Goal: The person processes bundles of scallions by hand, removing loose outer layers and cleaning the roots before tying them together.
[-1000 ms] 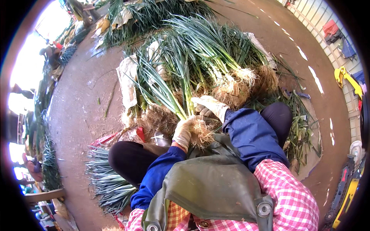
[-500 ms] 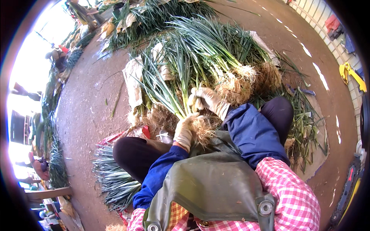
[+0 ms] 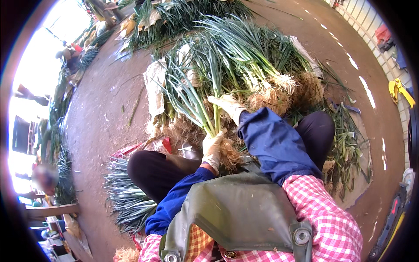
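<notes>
My left hand (image 3: 212,149), in a pale work glove, is closed around a small bunch of green onions (image 3: 192,102) just above their roots. The pale, stringy roots (image 3: 230,155) stick out below that hand, and the long green leaves fan up and to the left. My right hand (image 3: 228,107), gloved as well, has its fingers stretched out toward the left, beside the upper stalks of the bunch. Whether its fingertips touch the stalks I cannot tell. Just beyond lies a big heap of green onions (image 3: 244,52), with tangled, soil-brown roots (image 3: 273,98) facing me.
Left of my bent knee (image 3: 146,174) lies a pile of green onions (image 3: 126,192). Loose leaves and trimmings (image 3: 347,157) cover a sheet on the right. More green onions (image 3: 187,19) are heaped farther off. A yellow tool (image 3: 400,92) is by the tiled wall.
My right hand has moved slightly left, and its curled fingers have straightened out. My left hand keeps its hold on the bunch, whose stalks now stand closer together.
</notes>
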A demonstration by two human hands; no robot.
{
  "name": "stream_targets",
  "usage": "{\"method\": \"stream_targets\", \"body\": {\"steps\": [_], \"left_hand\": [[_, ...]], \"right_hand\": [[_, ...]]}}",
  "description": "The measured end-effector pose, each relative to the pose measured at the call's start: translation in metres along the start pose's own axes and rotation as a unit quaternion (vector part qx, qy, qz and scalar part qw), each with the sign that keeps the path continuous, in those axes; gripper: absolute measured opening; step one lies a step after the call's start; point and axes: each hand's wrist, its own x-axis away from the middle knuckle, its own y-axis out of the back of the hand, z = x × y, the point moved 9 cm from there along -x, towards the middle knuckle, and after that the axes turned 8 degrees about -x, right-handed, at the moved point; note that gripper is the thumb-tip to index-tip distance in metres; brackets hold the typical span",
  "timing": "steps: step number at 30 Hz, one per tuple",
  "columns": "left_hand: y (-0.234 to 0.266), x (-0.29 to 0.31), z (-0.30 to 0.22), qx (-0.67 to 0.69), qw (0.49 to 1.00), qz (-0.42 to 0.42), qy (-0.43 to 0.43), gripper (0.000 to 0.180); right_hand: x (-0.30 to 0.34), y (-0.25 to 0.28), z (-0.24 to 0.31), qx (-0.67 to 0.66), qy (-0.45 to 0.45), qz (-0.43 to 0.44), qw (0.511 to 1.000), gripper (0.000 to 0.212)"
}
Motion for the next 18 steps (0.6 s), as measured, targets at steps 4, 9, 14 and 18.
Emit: {"method": "stream_targets", "body": {"steps": [4, 9, 14, 18], "left_hand": [[0.015, -0.002, -0.002, -0.032, 0.996, -0.042, -0.066, 0.015], [0.014, -0.007, -0.003, -0.057, 0.997, -0.033, -0.031, 0.018], [0.029, -0.020, 0.006, 0.011, 0.997, -0.077, -0.013, 0.018], [0.015, -0.018, 0.007, 0.072, 0.996, -0.047, 0.026, 0.022]], "right_hand": [[-0.013, -0.016, 0.009, 0.266, 0.118, -0.037, 0.956, 0.044], [-0.020, -0.012, -0.010, -0.128, 0.058, 0.052, 0.989, 0.030], [0.035, -0.037, 0.035, -0.572, -0.068, 0.179, 0.797, 0.019], [0.035, 0.003, 0.072, -0.505, 0.082, 0.284, 0.811, 0.016]]}}
